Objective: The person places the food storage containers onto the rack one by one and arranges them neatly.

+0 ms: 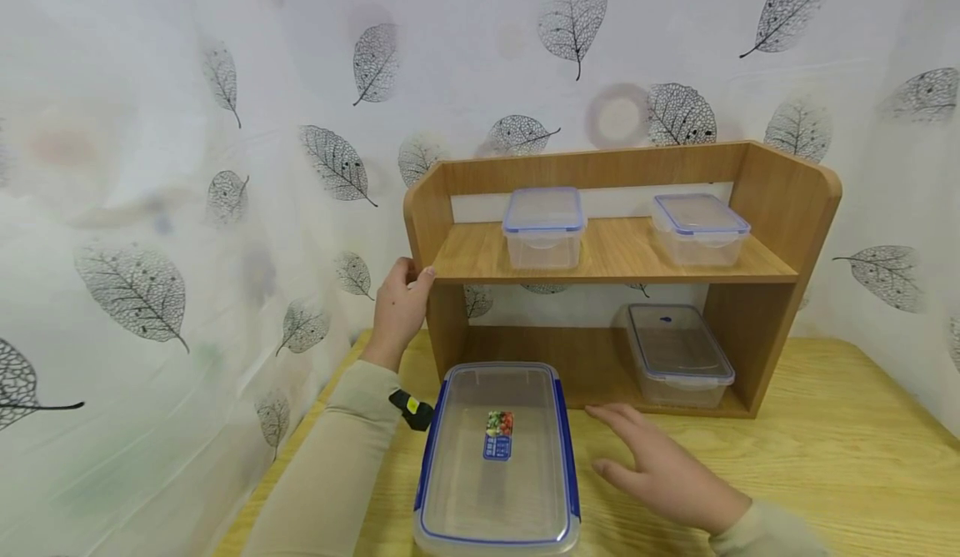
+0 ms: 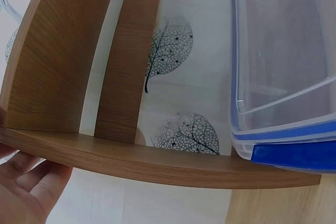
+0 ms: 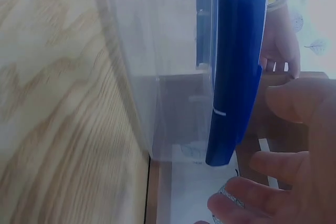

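Note:
My left hand holds the left side of a two-tier wooden shelf; its thumb lies at the front edge. In the left wrist view its fingers rest along the outer face of the side panel. A large clear food container with blue side clips stands on the table before the shelf, a fruit-picture label on its lid. Just right of it, my right hand hovers with fingers spread, holding nothing. The right wrist view shows its fingers near the container's blue clip, apart from it.
Two small clear containers, a left one and a right one, sit on the upper tier. A larger lidded container is at the right of the lower tier. The wood-grain table meets a leaf-print wall covering.

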Demonstrator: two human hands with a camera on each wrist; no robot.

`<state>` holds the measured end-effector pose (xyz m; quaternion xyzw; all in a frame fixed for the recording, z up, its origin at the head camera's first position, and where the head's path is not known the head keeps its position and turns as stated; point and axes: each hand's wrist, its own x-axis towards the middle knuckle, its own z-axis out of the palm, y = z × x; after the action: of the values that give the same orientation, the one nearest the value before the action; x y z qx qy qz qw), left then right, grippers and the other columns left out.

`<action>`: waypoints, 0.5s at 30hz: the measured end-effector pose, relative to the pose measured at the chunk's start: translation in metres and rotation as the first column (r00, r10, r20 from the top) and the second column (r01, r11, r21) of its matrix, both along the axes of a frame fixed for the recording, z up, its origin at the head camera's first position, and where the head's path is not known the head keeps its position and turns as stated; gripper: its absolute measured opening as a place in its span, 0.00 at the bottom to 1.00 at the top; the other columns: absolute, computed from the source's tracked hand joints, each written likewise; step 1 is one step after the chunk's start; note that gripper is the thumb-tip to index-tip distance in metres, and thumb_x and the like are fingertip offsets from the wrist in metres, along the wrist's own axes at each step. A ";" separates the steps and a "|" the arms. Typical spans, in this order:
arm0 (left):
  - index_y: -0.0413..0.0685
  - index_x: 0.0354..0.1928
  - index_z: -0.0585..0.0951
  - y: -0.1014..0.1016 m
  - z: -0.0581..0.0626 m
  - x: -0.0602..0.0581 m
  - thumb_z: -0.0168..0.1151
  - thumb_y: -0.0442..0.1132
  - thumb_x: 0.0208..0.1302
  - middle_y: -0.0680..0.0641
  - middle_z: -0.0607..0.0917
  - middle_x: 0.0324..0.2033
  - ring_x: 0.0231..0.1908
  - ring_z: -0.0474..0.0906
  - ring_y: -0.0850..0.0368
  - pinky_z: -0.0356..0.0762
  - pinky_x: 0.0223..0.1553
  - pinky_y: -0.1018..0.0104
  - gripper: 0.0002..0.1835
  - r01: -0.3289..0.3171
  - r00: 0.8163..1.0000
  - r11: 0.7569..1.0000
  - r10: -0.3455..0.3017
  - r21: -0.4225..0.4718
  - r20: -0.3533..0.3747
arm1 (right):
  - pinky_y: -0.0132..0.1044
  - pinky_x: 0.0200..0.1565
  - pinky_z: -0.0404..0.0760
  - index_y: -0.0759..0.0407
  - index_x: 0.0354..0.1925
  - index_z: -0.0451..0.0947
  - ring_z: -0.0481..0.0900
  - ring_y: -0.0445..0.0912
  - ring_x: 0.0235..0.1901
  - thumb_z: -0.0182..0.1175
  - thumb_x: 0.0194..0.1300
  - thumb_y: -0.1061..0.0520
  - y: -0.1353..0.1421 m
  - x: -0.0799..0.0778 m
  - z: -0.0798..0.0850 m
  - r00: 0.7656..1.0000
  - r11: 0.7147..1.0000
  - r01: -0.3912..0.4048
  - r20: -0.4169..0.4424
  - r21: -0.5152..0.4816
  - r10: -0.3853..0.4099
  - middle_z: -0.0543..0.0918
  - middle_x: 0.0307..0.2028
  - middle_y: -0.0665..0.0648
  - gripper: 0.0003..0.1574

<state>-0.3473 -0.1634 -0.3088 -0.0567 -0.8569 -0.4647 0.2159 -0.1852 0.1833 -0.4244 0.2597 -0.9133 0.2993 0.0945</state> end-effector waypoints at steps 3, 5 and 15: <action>0.45 0.59 0.74 0.000 0.000 0.000 0.51 0.55 0.76 0.40 0.80 0.57 0.63 0.73 0.40 0.71 0.62 0.42 0.23 -0.001 1.000 1.000 0.001 0.004 0.000 | 0.58 0.56 0.78 0.58 0.72 0.67 0.75 0.55 0.60 0.61 0.72 0.40 -0.005 -0.001 -0.001 0.999 0.999 -0.014 0.046 -0.031 0.016 0.73 0.65 0.55 0.39; 0.45 0.58 0.74 0.001 0.000 0.000 0.51 0.55 0.76 0.40 0.80 0.57 0.63 0.73 0.40 0.71 0.62 0.42 0.23 -0.001 1.000 1.000 0.001 0.005 0.001 | 0.56 0.53 0.79 0.57 0.72 0.67 0.76 0.55 0.59 0.59 0.73 0.40 -0.007 -0.003 -0.001 0.995 0.998 -0.026 0.096 -0.059 0.031 0.73 0.65 0.56 0.38; 0.45 0.59 0.74 0.001 -0.001 0.000 0.51 0.55 0.76 0.40 0.80 0.57 0.62 0.73 0.40 0.71 0.62 0.42 0.23 0.000 1.000 1.000 0.000 0.003 0.000 | 0.51 0.49 0.80 0.63 0.73 0.63 0.79 0.54 0.52 0.58 0.75 0.47 -0.018 -0.011 -0.002 0.939 0.970 -0.007 0.333 -0.241 0.089 0.76 0.61 0.64 0.37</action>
<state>-0.3470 -0.1628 -0.3095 -0.0562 -0.8562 -0.4659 0.2163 -0.1957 0.1653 -0.4264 0.2132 -0.8669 0.4486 -0.0424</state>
